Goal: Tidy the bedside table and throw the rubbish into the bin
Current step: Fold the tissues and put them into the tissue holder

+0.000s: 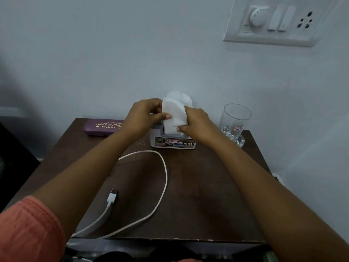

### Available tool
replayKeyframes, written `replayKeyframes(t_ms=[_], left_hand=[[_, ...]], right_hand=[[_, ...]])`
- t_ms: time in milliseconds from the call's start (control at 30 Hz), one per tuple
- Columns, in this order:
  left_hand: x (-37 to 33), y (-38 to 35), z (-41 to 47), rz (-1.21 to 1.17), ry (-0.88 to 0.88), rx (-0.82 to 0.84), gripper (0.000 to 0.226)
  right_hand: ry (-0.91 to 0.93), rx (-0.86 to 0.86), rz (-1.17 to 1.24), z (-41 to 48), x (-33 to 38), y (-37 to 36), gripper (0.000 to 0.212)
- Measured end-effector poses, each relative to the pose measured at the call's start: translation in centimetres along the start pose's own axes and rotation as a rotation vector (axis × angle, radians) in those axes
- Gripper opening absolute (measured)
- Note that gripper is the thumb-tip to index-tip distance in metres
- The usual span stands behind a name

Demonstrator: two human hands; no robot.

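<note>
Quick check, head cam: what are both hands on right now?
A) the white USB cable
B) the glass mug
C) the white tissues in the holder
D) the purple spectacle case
C: the left hand and right hand pinch the white tissues standing in the holder, while the spectacle case, glass mug and cable lie untouched.
</note>
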State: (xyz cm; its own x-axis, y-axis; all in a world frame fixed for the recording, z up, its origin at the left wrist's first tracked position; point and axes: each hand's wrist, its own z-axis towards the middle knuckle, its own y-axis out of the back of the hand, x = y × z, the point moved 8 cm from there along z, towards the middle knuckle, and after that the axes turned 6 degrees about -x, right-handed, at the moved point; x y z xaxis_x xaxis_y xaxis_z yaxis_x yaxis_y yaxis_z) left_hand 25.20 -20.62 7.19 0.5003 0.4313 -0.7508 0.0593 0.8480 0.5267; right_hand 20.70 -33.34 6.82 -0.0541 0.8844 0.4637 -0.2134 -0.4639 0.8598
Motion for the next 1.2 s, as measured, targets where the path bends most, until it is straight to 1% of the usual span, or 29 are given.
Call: replayKeyframes(t_ms=[67,167,267,333,433,500,567,633,767,800,900,1033,1133,1200], left_hand=[[0.1,-0.3,0.0,0.065,-0.018,0.014,0.013],[0.3,0.0,-0.1,0.061,-0.004,0.007,0.01],[0.0,0.2,-0.2,0.033,0.004,0.026,0.008],[0.2,0.0,-0.2,0.061,0.014,0.056,0.009],[0.6,0.3,0.0,0.164,0.014,0.029,0.019],[0.5,0.7,0.0,0.174,0.003,-0.019,0.016],[0.2,0.8,-0.2,0.19,-0.018,-0.046,0.018],[0.2,0.6,-0.3,0.198,-0.022,-0.028,0.018],[0.6,-0.2,-0.3,0.212,-0.018,0.037,0.008],[0.5,-0.3,-0.3,0.221,-0.025,0.042,0.009],[0.1,-0.6,-0.2,0.284,-0.049,0.038,0.019],[-0.2,-0.9,-0.1,0.395,-0.082,0.043,0.027],[-0.1,-0.9,0.0,0.464,-0.071,0.067,0.03],[-0.4,-0.7,0.0,0.495,-0.076,0.07,0.033]], right_hand=[[0.029,0.006,-0.026,-0.1,0.1,-0.5,0.051],[0.045,-0.016,-0.019,0.1,0.1,-0.1,0.06],[0.05,-0.09,0.039,0.5,-0.2,0.9,0.057],[0.07,-0.119,0.079,0.7,-0.3,1.2,0.056],[0.105,-0.128,0.081,1.1,-0.4,0.8,0.049],[0.156,-0.15,0.084,1.2,-0.1,0.8,0.04],[0.187,-0.163,0.096,1.2,0.0,1.1,0.034],[0.156,-0.134,0.115,1.1,-0.4,1.1,0.038],[0.134,-0.044,0.107,0.5,-0.8,0.4,0.043],[0.135,-0.026,0.094,0.4,-0.8,0.2,0.044],[0.147,-0.018,0.075,0.4,-0.8,0.2,0.047],[0.132,0.004,0.017,0.6,-0.9,0.1,0.046],[0.169,0.049,-0.088,0.5,-0.3,-0.3,0.042],[0.169,0.027,-0.088,0.6,-0.3,-0.1,0.043]])
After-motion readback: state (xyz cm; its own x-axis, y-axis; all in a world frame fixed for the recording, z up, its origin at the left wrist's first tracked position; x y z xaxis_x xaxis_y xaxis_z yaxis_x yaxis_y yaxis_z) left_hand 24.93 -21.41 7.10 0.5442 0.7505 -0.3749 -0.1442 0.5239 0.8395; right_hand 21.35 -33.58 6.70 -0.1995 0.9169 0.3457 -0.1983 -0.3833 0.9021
